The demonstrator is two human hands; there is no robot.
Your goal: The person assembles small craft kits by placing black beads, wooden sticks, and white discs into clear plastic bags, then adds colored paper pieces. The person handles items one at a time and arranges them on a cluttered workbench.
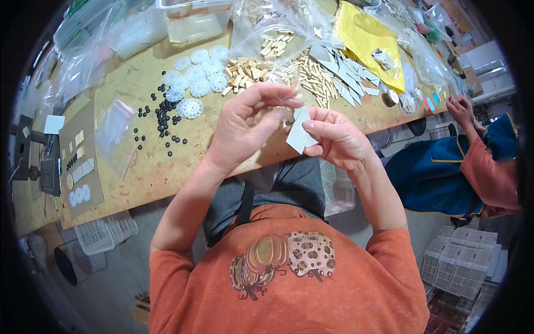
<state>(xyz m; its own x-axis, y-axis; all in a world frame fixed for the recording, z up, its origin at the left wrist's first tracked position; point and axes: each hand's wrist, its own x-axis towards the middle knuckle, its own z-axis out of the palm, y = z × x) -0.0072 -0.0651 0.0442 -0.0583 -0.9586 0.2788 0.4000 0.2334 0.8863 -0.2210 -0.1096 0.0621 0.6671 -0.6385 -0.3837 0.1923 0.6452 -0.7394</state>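
My right hand (340, 138) grips a few flat pale-grey angular pieces (300, 133) between thumb and fingers, above the table's near edge. Beside it, my left hand (245, 125) is curled, thumb and fingertips pinching what looks like a small see-through plastic bag (290, 101). Most of that bag is hidden by my fingers. Beyond my hands lie a heap of short wooden blocks (245, 74), a pile of thin wooden sticks (317, 78) and loose grey pieces (347, 72) like the ones I hold. To their left are white spoked plastic discs (190, 108) and small black rings (163, 119).
A see-through tub (197, 25) and plastic bags stand at the back, with a yellow bag (367, 42) at right. Flat zip bags (115, 131) and a board with sample parts (83, 167) lie left. A co-worker's hand (460, 111) is at the table's right end.
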